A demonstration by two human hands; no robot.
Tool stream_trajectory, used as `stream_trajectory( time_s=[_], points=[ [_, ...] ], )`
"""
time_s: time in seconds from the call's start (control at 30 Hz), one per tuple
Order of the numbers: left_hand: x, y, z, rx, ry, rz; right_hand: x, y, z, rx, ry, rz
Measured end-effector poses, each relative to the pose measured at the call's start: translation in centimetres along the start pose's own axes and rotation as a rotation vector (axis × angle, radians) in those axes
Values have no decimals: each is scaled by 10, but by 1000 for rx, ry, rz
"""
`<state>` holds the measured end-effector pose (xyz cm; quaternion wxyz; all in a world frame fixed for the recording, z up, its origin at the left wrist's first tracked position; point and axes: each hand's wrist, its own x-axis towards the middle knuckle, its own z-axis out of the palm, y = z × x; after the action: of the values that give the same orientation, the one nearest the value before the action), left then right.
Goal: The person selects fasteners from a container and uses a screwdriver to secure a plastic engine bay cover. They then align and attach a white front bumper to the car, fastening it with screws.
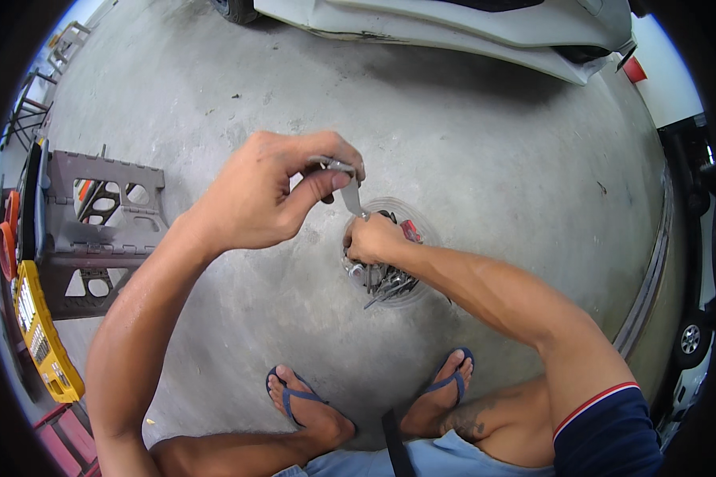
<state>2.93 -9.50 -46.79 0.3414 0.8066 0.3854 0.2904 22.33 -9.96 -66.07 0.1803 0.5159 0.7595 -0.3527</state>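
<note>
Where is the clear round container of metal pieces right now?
In the head view, the container stands on the floor just right of centre, beneath the right hand.

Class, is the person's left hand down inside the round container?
No, the left hand is outside the container, pinching a flat metal piece.

Free to pass over the floor (485, 147) between clear tub (410, 300) and white car (453, 40); blocked over the tub by right hand (374, 238), leftward by grey folding stool (131, 219).
</note>
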Motion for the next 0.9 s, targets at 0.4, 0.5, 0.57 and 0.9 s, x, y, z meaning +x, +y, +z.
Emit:
stream_trajectory(
  time_s=[0.4,0.5,0.57,0.9],
  points=[
    [17,19,1,33,-50,44,-10,-1,-14,-19,-61,-161],
    [11,10,-4,39,-49,25,-28,11,-40,-51,22,-398],
    [7,5,-5,41,-38,29,-50,22,-61,-30,24,-416],
    [38,7,19,31,-84,162,-87,24,-79,-147,12,-387]
  ],
)
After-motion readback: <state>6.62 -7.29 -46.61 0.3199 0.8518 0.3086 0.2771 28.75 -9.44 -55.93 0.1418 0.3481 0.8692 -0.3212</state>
